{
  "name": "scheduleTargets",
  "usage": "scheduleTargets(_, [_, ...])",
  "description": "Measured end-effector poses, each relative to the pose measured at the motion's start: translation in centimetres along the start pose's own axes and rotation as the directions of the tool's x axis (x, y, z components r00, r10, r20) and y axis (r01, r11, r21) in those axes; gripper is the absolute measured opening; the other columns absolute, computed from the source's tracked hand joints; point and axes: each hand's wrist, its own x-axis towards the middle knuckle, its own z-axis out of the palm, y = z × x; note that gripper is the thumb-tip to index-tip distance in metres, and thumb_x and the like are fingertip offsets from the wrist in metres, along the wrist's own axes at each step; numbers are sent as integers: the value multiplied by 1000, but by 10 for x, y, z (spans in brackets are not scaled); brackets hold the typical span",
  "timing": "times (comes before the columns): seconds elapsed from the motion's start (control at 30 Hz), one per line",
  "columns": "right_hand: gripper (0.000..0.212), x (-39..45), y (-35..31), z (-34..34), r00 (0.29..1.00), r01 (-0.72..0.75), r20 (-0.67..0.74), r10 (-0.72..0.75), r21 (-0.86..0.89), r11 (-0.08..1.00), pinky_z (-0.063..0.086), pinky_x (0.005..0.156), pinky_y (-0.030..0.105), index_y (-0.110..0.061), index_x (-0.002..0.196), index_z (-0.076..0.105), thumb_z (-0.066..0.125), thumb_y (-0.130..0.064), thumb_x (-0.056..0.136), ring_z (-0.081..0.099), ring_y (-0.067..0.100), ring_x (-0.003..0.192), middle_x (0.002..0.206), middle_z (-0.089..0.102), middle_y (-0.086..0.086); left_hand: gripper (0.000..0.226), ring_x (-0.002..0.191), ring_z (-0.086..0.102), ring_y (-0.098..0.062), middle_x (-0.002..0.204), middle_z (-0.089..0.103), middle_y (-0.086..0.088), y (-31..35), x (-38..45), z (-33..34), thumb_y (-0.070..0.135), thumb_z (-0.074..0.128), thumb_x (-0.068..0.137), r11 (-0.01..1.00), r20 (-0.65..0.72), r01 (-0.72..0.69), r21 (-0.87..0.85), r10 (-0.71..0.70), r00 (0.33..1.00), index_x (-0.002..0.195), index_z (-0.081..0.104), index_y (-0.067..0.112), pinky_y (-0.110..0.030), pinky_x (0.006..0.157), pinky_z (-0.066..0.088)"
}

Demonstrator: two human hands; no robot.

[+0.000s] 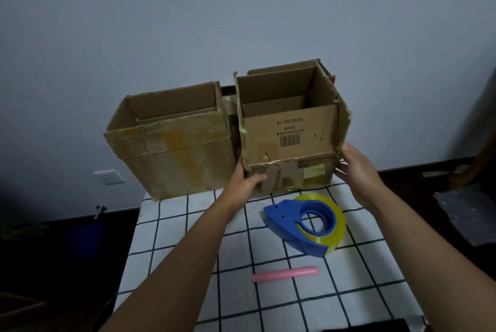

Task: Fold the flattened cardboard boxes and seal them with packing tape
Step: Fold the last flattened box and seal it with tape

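The left hand (245,180) has its fingers (259,178) curled round the near bottom-left corner of the smaller box (291,133), thumb side up the edge, so that corner is gripped. The right hand (357,167) lies against the bottom-right corner with fingers nearly straight, palm pressing inward rather than wrapping. Held from both sides like this, the box looks steadied or squared up, probably so it sits straight at the back of the table (188,237) with its open top upward.

That box stands upright, its flaps raised, old tape patches along its lower front. Just to its left stands a larger box (171,149), also open at the top, with worn yellowish tape over its front; the two are close, a narrow gap between them. Both appear already shaped, so sealing is likely what remains.

Nearer the person, on the checked cloth, lies the blue tape dispenser (303,221) on its side with a yellowish roll in it, near the right hand. Closer still lies a pink stick (285,273), well apart from the boxes.
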Motion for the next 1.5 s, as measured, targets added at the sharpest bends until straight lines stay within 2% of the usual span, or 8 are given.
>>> scheduleTargets(0.4, [32,2,21,0,999,-37,29,37,19,999,47,82,26,-38,108,67,35,-35,106,57,7,111,110,66,-17,52,103,51,5,118,57,14,-22,9,5,16,53,97,999,-8,15,-42,-15,1000,146,38,28,-15,80,41])
scheduleTargets(0.63, [34,5,42,2,999,-33,43,33,-4,999,48,88,28,-50,109,69,37,-41,103,59,5,113,114,68,-21,62,112,58,-10,122,63,10,-38,14,8,28,62,86,992,11,97,-86,-96,995,144,42,30,-36,106,42])
scheduleTargets(0.8, [37,12,48,6,999,-3,34,6,-81,997,50,95,38,-42,111,66,32,-48,101,62,10,110,108,70,-15,54,113,55,-13,129,58,5,-35,20,6,25,60,93,983,7,146,-107,-146,989,143,40,27,-33,103,41])
scheduleTargets(0.97, [52,18,60,12,977,-114,-198,79,-171,979,45,89,38,-16,124,56,28,-53,100,56,21,110,119,60,4,69,124,50,-20,139,52,3,-29,12,5,34,63,88,988,-29,150,49,-149,988,149,31,29,-42,111,38])
scheduleTargets(1.1, [46,-11,65,16,930,-64,-368,-28,-237,969,44,93,43,-13,133,46,39,-46,102,50,27,115,127,52,9,91,135,43,-22,152,40,4,-26,-3,-1,46,63,77,986,-55,141,87,-136,989,154,15,40,-45,113,34])
scheduleTargets(1.23, [37,-58,81,20,936,223,-46,-348,-687,692,45,80,40,-20,95,59,47,-56,92,58,24,95,92,61,-2,76,142,34,-22,157,32,-3,-37,-24,-7,37,59,93,970,-151,90,224,-57,987,156,17,23,-39,114,30])
scheduleTargets(1.37, [56,-83,89,35,949,316,300,-99,-920,234,36,94,39,-26,118,51,51,-70,82,55,18,105,110,60,-6,66,140,34,-23,156,32,-7,-68,-59,-11,40,56,94,814,-151,77,575,13,988,151,30,19,-35,111,30])
scheduleTargets(1.5, [54,-87,94,46,961,275,266,-79,-952,137,33,102,36,-18,125,47,55,-55,88,60,20,105,112,65,-1,95,150,2,-28,164,3,-7,-109,-98,-5,72,53,83,643,-18,131,755,-179,984,156,14,25,-44,119,13])
